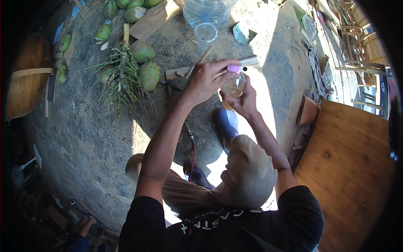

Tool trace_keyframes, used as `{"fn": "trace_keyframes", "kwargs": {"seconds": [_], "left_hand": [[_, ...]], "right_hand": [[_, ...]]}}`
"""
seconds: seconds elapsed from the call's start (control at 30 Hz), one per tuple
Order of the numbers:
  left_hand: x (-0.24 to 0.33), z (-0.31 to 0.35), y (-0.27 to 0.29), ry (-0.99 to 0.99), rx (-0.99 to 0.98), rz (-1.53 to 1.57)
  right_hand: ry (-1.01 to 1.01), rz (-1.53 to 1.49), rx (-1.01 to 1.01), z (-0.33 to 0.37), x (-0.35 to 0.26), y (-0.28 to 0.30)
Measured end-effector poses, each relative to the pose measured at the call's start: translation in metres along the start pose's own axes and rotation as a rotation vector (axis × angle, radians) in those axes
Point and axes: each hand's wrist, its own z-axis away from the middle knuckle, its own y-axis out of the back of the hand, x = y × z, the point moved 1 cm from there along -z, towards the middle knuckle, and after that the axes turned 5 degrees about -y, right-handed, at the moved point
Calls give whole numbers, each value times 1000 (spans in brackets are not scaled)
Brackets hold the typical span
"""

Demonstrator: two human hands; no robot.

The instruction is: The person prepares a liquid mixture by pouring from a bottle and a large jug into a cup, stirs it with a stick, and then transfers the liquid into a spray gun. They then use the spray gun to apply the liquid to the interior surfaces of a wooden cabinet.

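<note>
In front of me my right hand (pixel 244 100) is wrapped round a clear bottle (pixel 233 87), its top tilted away from me. A small pink cap (pixel 234 68) sits at the bottle's far end, pinched between the thumb and fingers of my left hand (pixel 206 80). Whether the cap is seated on the neck or lifted off it, I cannot tell. A yellowish ribbed thing (pixel 226 106) shows under my right hand, partly hidden. Just beyond my hands a clear plastic cup (pixel 205 34) stands beside a large clear water container (pixel 209 11).
Green coconuts (pixel 148 75) and a stripped fruit stalk (pixel 119 69) lie at left on the concrete ground. A wooden plank (pixel 155 19) is behind them. A plywood sheet (pixel 344 168) fills the right. A red hose (pixel 193 155) runs between my feet. Another person's hand (pixel 86 227) shows lower left.
</note>
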Motion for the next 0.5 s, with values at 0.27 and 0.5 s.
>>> {"fn": "trace_keyframes", "kwargs": {"seconds": [0.27, 0.5], "left_hand": [[-3, -16, -30, 96, 228, 176], [-85, 30, -41, 241, 388, -61]], "right_hand": [[-114, 84, 109, 14, 7, 11], [-188, -334, 368, 27, 20, 55]]}}
